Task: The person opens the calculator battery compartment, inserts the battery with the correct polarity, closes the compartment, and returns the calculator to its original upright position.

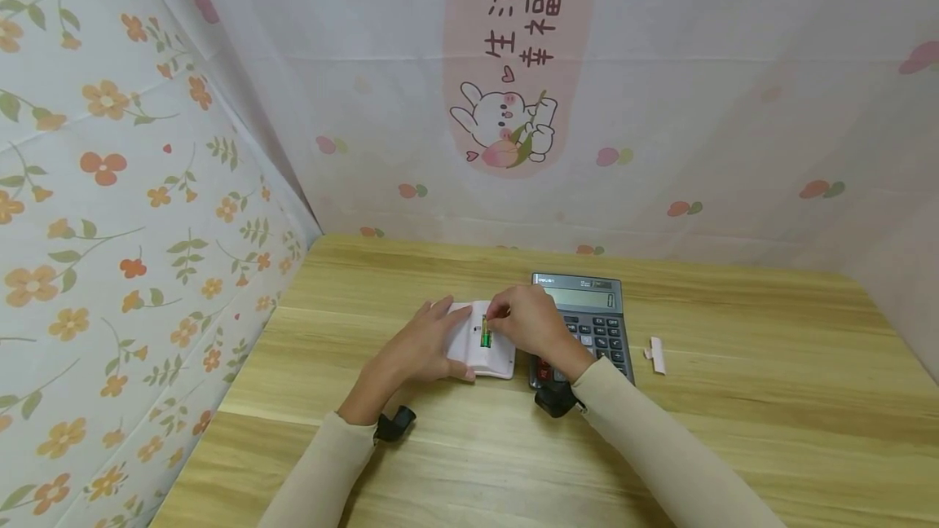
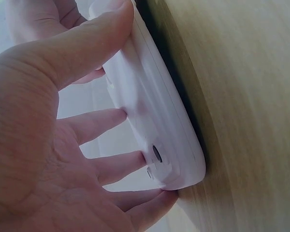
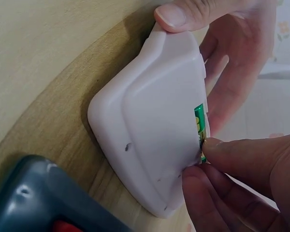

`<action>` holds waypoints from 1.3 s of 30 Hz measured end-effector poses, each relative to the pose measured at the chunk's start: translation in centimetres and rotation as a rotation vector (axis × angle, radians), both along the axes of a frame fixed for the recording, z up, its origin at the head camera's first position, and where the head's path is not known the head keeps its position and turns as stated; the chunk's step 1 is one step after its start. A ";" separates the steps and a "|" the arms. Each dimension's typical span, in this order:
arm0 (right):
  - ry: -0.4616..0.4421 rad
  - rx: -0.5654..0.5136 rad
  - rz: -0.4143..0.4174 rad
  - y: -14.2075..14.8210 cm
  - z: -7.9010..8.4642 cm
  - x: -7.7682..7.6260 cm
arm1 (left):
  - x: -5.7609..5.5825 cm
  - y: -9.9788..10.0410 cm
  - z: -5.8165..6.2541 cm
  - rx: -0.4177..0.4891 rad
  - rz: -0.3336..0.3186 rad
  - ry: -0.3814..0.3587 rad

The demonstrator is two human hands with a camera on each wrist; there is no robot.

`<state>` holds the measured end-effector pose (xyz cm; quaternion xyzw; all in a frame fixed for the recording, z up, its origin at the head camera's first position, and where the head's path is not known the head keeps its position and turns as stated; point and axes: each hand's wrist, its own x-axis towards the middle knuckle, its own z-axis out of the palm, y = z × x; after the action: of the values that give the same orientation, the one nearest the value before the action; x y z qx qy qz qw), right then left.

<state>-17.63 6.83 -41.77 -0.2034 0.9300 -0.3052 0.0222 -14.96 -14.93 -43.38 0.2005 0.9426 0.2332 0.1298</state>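
Note:
A white plastic device (image 1: 495, 360) lies on the table with its battery slot facing up; its kind does not show. A green and yellow battery (image 3: 199, 119) sits in that slot. My left hand (image 1: 427, 341) holds the device from the left, thumb at its near edge and fingers spread along the far part, as the left wrist view also shows. With thumb and forefinger, my right hand (image 1: 530, 319) pinches at the battery's far end. Those fingertips partly hide the battery in the right wrist view.
A dark grey desk calculator (image 1: 614, 324) lies just right of the device, partly under the right wrist. Farther right is a small white piece (image 1: 658, 355). The wooden table (image 1: 770, 365) meets a patterned cloth (image 1: 645, 104) at the back and another at the left.

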 end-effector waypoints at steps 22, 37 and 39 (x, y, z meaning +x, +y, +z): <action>-0.013 -0.099 0.032 6.1 1.7 -0.2 | 0.3 -0.1 -0.1 0.027 0.021 -0.020; -0.046 -0.083 -0.162 15.1 2.1 2.4 | 0.3 -0.1 0.0 0.038 0.017 -0.016; -0.044 -0.081 -0.173 16.2 2.0 2.7 | 0.3 -0.1 0.0 0.040 0.018 -0.015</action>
<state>-14.92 23.04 -39.79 -0.1162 0.9303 -0.3478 0.0080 -14.71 -15.03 -43.39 0.1926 0.9385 0.2548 0.1309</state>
